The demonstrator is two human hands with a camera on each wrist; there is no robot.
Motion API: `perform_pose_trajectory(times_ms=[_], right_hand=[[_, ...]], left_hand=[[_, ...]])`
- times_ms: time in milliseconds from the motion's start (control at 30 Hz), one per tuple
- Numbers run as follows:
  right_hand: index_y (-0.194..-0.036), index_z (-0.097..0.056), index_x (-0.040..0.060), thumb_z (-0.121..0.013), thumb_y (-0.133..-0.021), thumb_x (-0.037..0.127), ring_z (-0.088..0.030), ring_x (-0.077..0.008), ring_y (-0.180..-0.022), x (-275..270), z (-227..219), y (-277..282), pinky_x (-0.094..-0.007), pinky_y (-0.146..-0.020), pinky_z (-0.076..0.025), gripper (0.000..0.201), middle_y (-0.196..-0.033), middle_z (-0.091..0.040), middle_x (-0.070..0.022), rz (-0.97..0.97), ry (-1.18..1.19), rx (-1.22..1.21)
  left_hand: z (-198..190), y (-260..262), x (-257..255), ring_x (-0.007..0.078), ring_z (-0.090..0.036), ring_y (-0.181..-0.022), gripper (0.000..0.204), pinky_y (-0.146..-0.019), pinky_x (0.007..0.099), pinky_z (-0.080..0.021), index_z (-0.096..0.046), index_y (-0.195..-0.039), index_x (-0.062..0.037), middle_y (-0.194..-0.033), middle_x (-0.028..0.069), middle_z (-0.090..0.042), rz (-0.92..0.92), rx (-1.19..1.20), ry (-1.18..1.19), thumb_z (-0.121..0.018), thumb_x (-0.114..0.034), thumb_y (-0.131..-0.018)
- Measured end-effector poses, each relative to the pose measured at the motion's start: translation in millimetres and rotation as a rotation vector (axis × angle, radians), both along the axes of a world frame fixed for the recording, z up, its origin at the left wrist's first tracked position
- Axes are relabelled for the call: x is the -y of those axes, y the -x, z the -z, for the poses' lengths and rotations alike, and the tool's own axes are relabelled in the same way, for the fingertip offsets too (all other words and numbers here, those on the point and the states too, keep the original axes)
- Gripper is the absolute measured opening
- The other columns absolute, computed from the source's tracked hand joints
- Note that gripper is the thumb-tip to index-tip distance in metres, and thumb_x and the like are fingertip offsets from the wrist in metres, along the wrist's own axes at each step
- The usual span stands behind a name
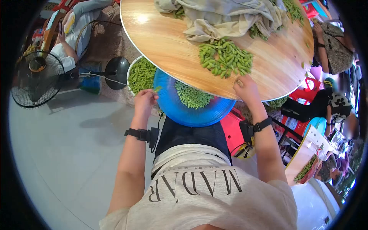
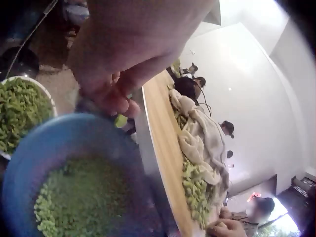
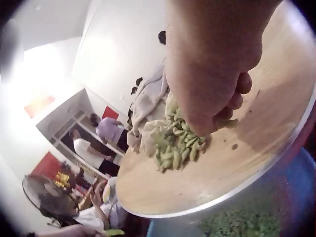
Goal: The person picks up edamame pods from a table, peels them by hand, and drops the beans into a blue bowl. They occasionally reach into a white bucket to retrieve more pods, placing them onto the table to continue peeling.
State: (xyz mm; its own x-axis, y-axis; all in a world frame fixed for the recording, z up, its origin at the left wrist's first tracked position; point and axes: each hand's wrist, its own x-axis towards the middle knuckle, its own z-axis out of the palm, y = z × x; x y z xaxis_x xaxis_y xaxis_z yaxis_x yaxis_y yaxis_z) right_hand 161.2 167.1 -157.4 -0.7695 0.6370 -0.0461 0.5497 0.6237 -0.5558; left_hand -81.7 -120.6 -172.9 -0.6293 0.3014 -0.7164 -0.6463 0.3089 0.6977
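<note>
My left hand (image 1: pixel 145 101) pinches a green soybean pod (image 2: pixel 121 121) near the rim of a blue basin (image 1: pixel 163 103). Shelled green beans (image 1: pixel 193 96) cover the basin's bottom. At the round wooden table's edge, my right hand (image 1: pixel 247 90) has its fingers curled, with a soybean pod (image 3: pixel 228 123) showing at the fingertips. Just beyond that hand, a pile of soybean pods (image 1: pixel 226 59) lies on the table (image 1: pixel 165 42). A crumpled pale cloth (image 1: pixel 230 19) covers the pods behind the pile.
Left of the basin stands a white-rimmed bucket (image 1: pixel 142 74) full of green pods. A black standing fan (image 1: pixel 38 78) is farther left, its round base (image 1: pixel 117 73) near the bucket. Red plastic stools (image 1: pixel 306 92) and other people are at the right.
</note>
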Motion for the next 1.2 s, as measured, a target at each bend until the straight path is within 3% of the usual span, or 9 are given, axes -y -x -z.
perform_pose_trajectory(times_ms=[67, 200, 267, 367, 467, 600, 767, 967, 1200], right_hand=[[-0.085, -0.058, 0.0048, -0.058, -0.069, 0.017, -0.055, -0.0278, -0.065, 12, -8, 5, -0.0362, -0.059, -0.045, 0.02, -0.07, -0.054, -0.0131, 0.106, 0.203, -0.053], [-0.086, -0.059, 0.0024, -0.06, -0.074, 0.017, -0.046, -0.0093, -0.049, 62, -49, 33, -0.0231, -0.046, -0.038, 0.019, -0.057, -0.051, -0.0023, 0.355, 0.982, -0.29], [-0.085, -0.059, 0.0005, -0.057, -0.078, 0.011, -0.041, -0.0062, -0.045, 81, -60, 46, -0.0199, -0.042, -0.032, 0.013, -0.057, -0.053, -0.0024, 0.333, 1.279, -0.458], [-0.087, -0.058, -0.0004, -0.056, -0.079, 0.007, -0.04, -0.0052, -0.046, 104, -76, 59, -0.0196, -0.041, -0.03, 0.012, -0.06, -0.054, -0.0036, 0.28, 1.394, -0.556], [-0.088, -0.059, 0.0006, -0.054, -0.081, 0.009, -0.04, -0.0043, -0.048, 114, -100, 65, -0.0189, -0.043, -0.032, 0.012, -0.065, -0.055, -0.0022, 0.184, 1.295, -0.546], [-0.086, -0.059, 0.0017, -0.051, -0.085, 0.018, -0.039, -0.004, -0.048, 110, -120, 57, -0.0185, -0.044, -0.033, 0.018, -0.065, -0.053, -0.0006, 0.106, 1.013, -0.387], [-0.077, -0.056, 0.0029, -0.043, -0.089, 0.036, -0.039, -0.0051, -0.048, 115, -129, 48, -0.0188, -0.044, -0.032, 0.037, -0.058, -0.047, 0.001, 0.142, 1.324, -0.358], [-0.073, -0.05, 0.0045, -0.041, -0.088, 0.044, -0.038, -0.0058, -0.047, 121, -136, 46, -0.0192, -0.042, -0.03, 0.043, -0.057, -0.045, 0.0003, 0.136, 1.418, -0.355], [-0.072, -0.05, 0.0044, -0.042, -0.089, 0.038, -0.038, -0.0059, -0.047, 120, -140, 42, -0.0194, -0.042, -0.03, 0.039, -0.055, -0.045, 0.0003, 0.105, 1.31, -0.35]], left_hand=[[13, 19, 11, 0.0157, -0.06, -0.063, 0.025, -0.048, 0.0228, -0.044, -0.05, -0.102, -0.0001, -0.082, 0.0129, -0.06, -0.101, -0.08, 0.039, -0.047, 0.001, -0.077], [2, 30, 5, 0.0149, -0.06, -0.058, 0.037, -0.041, 0.0186, -0.04, -0.046, -0.116, 0.0008, -0.089, 0.013, -0.06, 0.302, -0.445, 0.464, -0.05, -0.004, -0.08], [-41, 3, -21, 0.0133, -0.06, -0.058, 0.031, -0.041, 0.0181, -0.039, -0.05, -0.111, 0.0012, -0.087, 0.0118, -0.06, 0.371, -0.216, 0.119, -0.051, -0.006, -0.081], [-109, -38, -54, 0.01, -0.056, -0.052, 0.022, -0.04, 0.017, -0.037, -0.056, -0.102, 0.0013, -0.081, 0.0088, -0.062, 0.468, 0.091, -0.239, -0.053, -0.009, -0.082], [-130, -52, -61, 0.0074, -0.051, -0.048, 0.02, -0.039, 0.018, -0.034, -0.057, -0.097, 0.0029, -0.075, 0.0058, -0.062, 0.566, 0.23, -0.394, -0.054, -0.009, -0.082], [-146, -54, -57, 0.0062, -0.048, -0.046, 0.015, -0.04, 0.0181, -0.035, -0.06, -0.091, 0.0034, -0.072, 0.0052, -0.062, 0.567, 0.065, -0.341, -0.057, -0.006, -0.08], [-157, -70, -55, 0.0046, -0.045, -0.044, 0.014, -0.039, 0.0173, -0.035, -0.063, -0.09, 0.0009, -0.068, 0.0044, -0.06, 0.598, -0.31, -0.232, -0.06, -0.004, -0.077], [-161, -80, -56, 0.019, -0.053, -0.051, 0.014, -0.046, 0.028, -0.041, -0.064, -0.085, -0.001, -0.063, 0.012, -0.057, 0.712, -0.876, -0.246, -0.065, -0.004, -0.071], [-165, -88, -58, 0.021, -0.051, -0.049, 0.011, -0.045, 0.0289, -0.039, -0.062, -0.078, -0.0008, -0.057, 0.0109, -0.052, 0.736, -0.994, -0.2, -0.067, -0.003, -0.067]])
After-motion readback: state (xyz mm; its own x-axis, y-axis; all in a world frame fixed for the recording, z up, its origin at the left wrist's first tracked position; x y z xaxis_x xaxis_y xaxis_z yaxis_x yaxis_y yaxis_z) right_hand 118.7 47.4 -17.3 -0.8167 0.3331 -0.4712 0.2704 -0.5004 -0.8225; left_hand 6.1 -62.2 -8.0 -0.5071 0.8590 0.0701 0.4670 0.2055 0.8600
